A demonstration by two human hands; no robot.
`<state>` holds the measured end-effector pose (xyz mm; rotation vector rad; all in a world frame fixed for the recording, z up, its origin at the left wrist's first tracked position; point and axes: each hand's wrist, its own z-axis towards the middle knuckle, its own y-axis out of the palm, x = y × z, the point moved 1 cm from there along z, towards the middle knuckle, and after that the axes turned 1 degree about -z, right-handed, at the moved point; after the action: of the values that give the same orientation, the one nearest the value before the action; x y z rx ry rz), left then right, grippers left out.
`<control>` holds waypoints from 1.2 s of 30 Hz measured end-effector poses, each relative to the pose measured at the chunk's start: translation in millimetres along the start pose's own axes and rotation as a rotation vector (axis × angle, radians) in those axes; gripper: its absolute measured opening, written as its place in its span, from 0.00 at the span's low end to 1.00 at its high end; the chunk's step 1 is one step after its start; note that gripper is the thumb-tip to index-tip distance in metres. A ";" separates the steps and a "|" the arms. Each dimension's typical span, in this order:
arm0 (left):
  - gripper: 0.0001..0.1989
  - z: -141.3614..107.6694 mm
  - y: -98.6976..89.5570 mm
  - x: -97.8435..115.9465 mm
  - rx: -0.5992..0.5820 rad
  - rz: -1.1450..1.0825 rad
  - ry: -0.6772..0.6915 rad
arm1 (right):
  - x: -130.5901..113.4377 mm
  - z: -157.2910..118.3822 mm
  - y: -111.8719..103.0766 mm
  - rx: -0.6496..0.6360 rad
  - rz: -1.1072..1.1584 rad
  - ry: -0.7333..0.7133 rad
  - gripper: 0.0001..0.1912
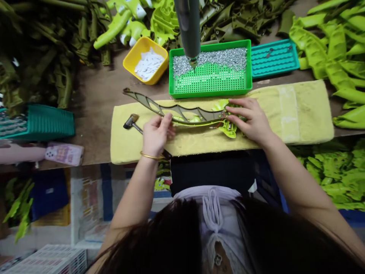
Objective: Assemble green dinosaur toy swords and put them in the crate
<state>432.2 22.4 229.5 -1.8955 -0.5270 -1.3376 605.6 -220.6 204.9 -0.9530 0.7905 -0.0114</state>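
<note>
A long curved plastic part (182, 112), olive with cut-outs and lime green beneath, lies over a yellow padded cloth (308, 114). My left hand (157, 133) pinches its lower edge near the middle between thumb and fingers. At its right end, my right hand (248, 118) has its fingers closed on the lime-green end piece (230, 128), where thin red wires and small metal bits show. Beside my left hand a hammer (131, 121) rests on the cloth, its handle partly hidden under that hand.
Above the cloth hangs a screwdriver (189, 34), its tip over a green tray (211, 91) of screws. A yellow bowl (128, 61) holds white pieces. Teal trays (275, 59) stand right and left. Olive and lime-green parts (339, 57) are heaped around. A phone (65, 153) lies left.
</note>
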 end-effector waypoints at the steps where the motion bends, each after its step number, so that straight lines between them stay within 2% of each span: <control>1: 0.21 -1.4 -6.1 1.9 0.012 0.179 0.056 | -1.2 0.4 0.5 -0.014 -0.024 -0.003 0.13; 3: 0.20 -7.3 -9.1 9.3 0.040 0.423 0.253 | -3.3 1.0 1.8 -0.045 -0.074 -0.002 0.13; 4: 0.16 -11.1 -3.8 13.7 0.003 0.474 0.374 | -4.0 1.1 2.5 -0.055 -0.090 -0.004 0.13; 6: 0.09 -17.3 19.4 21.8 -0.182 0.509 0.612 | -4.1 1.1 3.9 -0.056 -0.104 -0.020 0.14; 7: 0.10 -18.6 34.6 24.8 -0.278 0.533 0.717 | -3.6 1.1 4.5 -0.056 -0.106 -0.034 0.14; 10: 0.13 -12.5 75.2 29.9 -0.469 0.612 0.897 | -2.6 1.2 4.1 -0.061 -0.124 -0.084 0.15; 13: 0.08 -2.1 90.5 33.9 -0.549 0.595 0.936 | -8.6 -2.8 -3.3 -0.055 -0.212 -0.108 0.16; 17: 0.03 -2.5 87.4 40.9 -0.596 0.425 0.930 | -32.4 -25.0 -13.0 0.008 -0.357 -0.115 0.19; 21: 0.02 -13.9 93.0 43.5 -0.638 0.203 0.664 | -55.9 -49.5 7.5 0.068 -0.386 -0.036 0.42; 22: 0.02 -16.6 95.7 43.8 -0.640 0.157 0.599 | -59.2 -52.4 16.1 0.086 -0.392 -0.001 0.44; 23: 0.02 -18.9 98.1 44.0 -0.635 0.128 0.550 | -61.2 -53.6 24.3 0.113 -0.386 0.030 0.43; 26: 0.04 -21.9 102.1 44.3 -0.592 0.145 0.501 | -61.1 -49.4 38.4 0.234 -0.296 0.059 0.29; 29: 0.05 -20.6 101.6 41.9 -0.564 0.196 0.514 | -54.1 -40.8 34.2 0.350 -0.171 0.083 0.16; 31: 0.05 -20.2 100.1 37.5 -0.570 0.199 0.518 | -47.7 -36.2 27.0 0.374 -0.123 0.086 0.10; 33: 0.06 -22.1 97.7 31.1 -0.549 0.214 0.573 | -41.6 -33.8 20.5 0.356 -0.130 0.057 0.07; 36: 0.08 -28.9 92.9 18.4 -0.418 0.319 0.789 | -35.5 -34.5 14.3 0.297 -0.215 0.011 0.06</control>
<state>485.5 -60.6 220.5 -1.4731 0.4603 -1.8985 554.3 -224.9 204.4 -0.7511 0.6708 -0.3133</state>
